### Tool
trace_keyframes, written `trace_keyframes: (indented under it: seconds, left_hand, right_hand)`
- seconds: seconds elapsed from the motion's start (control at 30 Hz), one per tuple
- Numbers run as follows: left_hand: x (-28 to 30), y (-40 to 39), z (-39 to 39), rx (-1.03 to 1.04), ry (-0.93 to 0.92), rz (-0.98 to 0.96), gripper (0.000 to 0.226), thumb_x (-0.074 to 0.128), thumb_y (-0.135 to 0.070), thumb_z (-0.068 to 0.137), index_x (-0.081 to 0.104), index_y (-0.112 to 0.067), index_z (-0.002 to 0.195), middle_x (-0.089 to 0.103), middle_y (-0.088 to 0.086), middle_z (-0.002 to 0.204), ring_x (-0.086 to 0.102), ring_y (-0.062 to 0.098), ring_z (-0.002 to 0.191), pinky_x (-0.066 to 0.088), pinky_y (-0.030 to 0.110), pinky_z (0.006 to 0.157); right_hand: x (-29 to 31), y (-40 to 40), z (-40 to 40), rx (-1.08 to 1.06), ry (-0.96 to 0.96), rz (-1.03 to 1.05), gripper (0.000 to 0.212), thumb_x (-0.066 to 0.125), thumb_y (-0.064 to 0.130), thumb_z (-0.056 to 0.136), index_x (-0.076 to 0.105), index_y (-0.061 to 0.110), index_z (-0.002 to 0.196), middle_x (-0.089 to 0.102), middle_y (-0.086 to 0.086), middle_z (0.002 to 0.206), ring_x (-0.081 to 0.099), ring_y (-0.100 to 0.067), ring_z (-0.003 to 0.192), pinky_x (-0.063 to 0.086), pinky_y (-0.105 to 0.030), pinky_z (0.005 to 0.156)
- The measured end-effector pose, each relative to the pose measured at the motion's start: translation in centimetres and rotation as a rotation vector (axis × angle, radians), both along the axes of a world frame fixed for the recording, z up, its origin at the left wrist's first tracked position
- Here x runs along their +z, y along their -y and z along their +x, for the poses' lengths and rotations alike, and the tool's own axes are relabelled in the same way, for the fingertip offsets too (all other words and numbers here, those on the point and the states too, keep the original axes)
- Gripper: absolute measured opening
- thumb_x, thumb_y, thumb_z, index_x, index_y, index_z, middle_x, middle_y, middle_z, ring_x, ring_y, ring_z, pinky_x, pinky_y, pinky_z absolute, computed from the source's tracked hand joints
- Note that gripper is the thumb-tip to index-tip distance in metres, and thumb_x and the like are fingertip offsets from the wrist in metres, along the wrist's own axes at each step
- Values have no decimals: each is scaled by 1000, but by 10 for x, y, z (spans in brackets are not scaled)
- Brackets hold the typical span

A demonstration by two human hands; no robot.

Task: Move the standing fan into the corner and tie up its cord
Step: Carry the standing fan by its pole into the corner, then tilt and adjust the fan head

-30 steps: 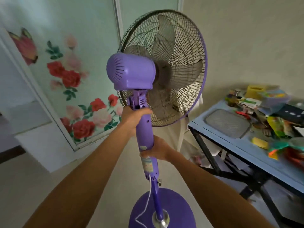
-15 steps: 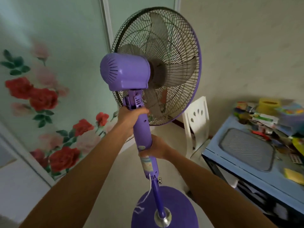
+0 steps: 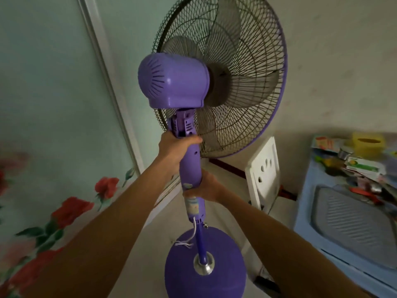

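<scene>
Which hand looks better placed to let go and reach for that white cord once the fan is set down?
Probably the right hand. It grips the purple pole lower, just above where the white cord hangs out. The left hand holds higher, under the motor housing, so it can steady the fan.

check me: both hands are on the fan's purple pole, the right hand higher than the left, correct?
Not quite. The head view shows the left hand higher, just under the motor housing, and the right hand lower on the fan's pole. Both do grip it.
</scene>
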State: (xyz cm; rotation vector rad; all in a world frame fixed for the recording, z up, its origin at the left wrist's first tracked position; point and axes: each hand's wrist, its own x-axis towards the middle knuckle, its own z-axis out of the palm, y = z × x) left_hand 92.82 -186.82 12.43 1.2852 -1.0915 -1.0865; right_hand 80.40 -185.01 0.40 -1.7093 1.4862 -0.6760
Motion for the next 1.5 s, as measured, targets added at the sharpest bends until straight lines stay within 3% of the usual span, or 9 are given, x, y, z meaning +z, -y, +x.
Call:
trace_keyframes:
  seconds: [0.1, 0.27, 0.5, 0.7, 0.83, 0.97, 1.23, 1.4, 1.5]
  left_hand:
    - [2, 64, -11, -9, 19, 1, 45, 89, -28, 41, 76, -23, 84, 78, 2, 85, 73, 27, 82, 61, 46, 78]
    - [1, 157, -25, -30, 45, -7, 35, 89, -26, 49, 75, -26, 82, 77, -4, 80, 73, 21, 78, 56, 30, 66]
    - [-4, 294, -36, -111, 38, -21, 45, 87, -28, 48, 75, -21, 91, 77, 1, 88, 71, 22, 80, 56, 30, 69]
    - [-19, 407, -44, -139, 28, 1, 48, 87, -34, 46, 73, -22, 91, 74, -7, 82, 69, 18, 81, 50, 26, 64]
    - [-25, 468, -61, -174, 27, 4, 58, 84, -41, 38, 73, -22, 92, 76, -5, 84, 71, 20, 82, 58, 33, 71]
    - [-29, 530, -83, -191, 48, 11, 42, 85, -36, 44, 70, -25, 83, 73, -11, 78, 69, 11, 75, 48, 19, 57]
    - [-42, 637, -152, -171, 116, 49, 28, 88, -25, 59, 63, -29, 71, 66, -15, 73, 61, 4, 69, 39, 9, 42]
    - [-48, 702, -182, -140, 164, 65, 30, 89, -27, 57, 65, -27, 76, 67, -13, 75, 61, 5, 70, 41, 17, 52]
    - [-55, 736, -192, -137, 176, 96, 37, 89, -25, 57, 70, -21, 89, 72, -1, 85, 66, 18, 76, 52, 26, 67]
  right_hand:
    - [-1, 66, -8, -15, 23, -3, 71, 90, 30, 64, 57, 17, 126, 64, -1, 109, 63, -20, 97, 49, -22, 68]
    - [-3, 161, -21, -60, 39, 20, 69, 92, 25, 63, 61, 16, 125, 68, -4, 113, 65, -22, 102, 57, -37, 85]
    - [0, 285, -35, -133, 6, 21, 73, 90, 21, 66, 58, 12, 131, 68, -8, 119, 66, -26, 107, 57, -44, 91]
    - [-8, 383, -43, -228, -55, 5, 81, 89, 26, 66, 51, 15, 136, 65, -6, 122, 63, -23, 109, 55, -35, 89]
    - [-13, 440, -58, -247, -67, 29, 83, 89, 26, 66, 49, 15, 138, 66, -7, 125, 63, -25, 112, 57, -38, 91]
    - [-21, 500, -79, -272, -57, 87, 82, 89, 26, 67, 49, 15, 139, 65, -9, 128, 63, -27, 115, 56, -41, 95]
    - [-48, 612, -141, -254, -50, 111, 83, 88, 27, 70, 46, 15, 141, 63, -10, 133, 61, -27, 119, 53, -33, 92]
    - [-49, 669, -176, -158, -65, 128, 81, 86, 34, 74, 44, 17, 142, 62, -8, 134, 62, -27, 118, 54, -39, 96]
    - [-32, 693, -225, -129, -129, 269, 74, 83, 36, 79, 47, 19, 142, 60, -5, 138, 59, -25, 121, 49, -39, 101]
